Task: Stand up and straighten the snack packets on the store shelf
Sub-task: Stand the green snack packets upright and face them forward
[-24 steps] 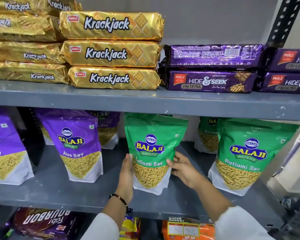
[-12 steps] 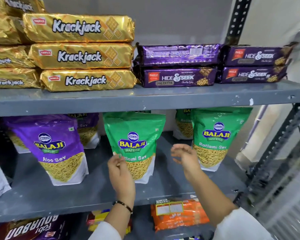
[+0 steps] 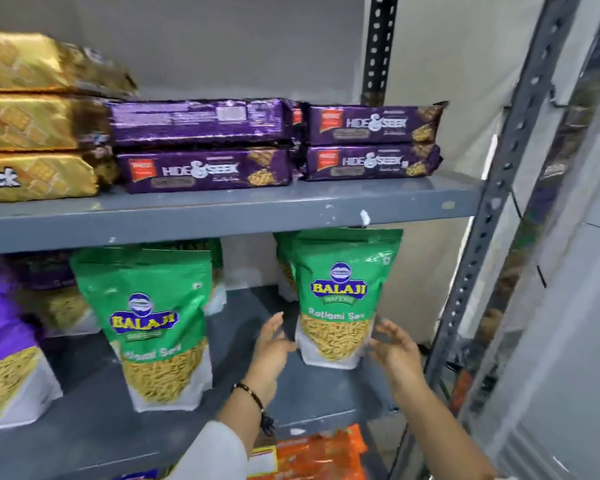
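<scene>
The right-hand green Balaji Ratlami Sev pouch (image 3: 340, 299) is standing upright at the far right of the middle shelf (image 3: 84, 427), its long axis vertical, and the two hands are flanking its lower half. The left hand (image 3: 271, 348) is hovering just beside its left edge, the right hand (image 3: 394, 348) just beside its right edge. Both are reaching forward with fingers spread, grasping nothing; contact is too blurred to judge.

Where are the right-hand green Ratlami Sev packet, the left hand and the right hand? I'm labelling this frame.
right-hand green Ratlami Sev packet (image 3: 340, 292): head view, logo.
left hand (image 3: 270, 351): head view, back of hand.
right hand (image 3: 395, 355): head view, palm.
</scene>
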The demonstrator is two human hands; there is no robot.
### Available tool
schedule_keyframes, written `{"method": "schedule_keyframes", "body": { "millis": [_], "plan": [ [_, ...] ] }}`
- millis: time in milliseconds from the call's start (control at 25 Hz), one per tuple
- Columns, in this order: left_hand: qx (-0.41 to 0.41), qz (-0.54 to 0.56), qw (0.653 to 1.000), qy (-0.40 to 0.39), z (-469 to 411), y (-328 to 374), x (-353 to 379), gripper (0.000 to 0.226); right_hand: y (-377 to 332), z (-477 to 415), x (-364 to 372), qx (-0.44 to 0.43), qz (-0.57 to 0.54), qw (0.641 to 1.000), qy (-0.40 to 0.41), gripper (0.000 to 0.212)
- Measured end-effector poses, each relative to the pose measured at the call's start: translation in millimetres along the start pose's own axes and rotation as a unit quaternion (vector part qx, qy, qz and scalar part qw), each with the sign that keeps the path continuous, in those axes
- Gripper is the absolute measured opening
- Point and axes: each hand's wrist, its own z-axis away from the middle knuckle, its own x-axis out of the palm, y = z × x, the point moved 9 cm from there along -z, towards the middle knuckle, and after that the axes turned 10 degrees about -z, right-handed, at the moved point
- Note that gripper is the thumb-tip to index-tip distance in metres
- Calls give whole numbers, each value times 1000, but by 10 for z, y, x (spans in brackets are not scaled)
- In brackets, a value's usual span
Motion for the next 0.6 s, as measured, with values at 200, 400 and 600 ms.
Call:
{"method": "schedule_keyframes", "body": {
  "millis": [200,400,600],
  "plan": [
    [1,-53,998,-29,-236,-40,329,72,58,-68,83,54,69,988,-126,57],
    [21,-47,998,-28,-87,71,393,59,53,-106,178,77,87,977,-178,61],
    [16,-55,998,-23,154,123,335,62,35,-91,260,91,83,973,-196,63]
  ]
}}
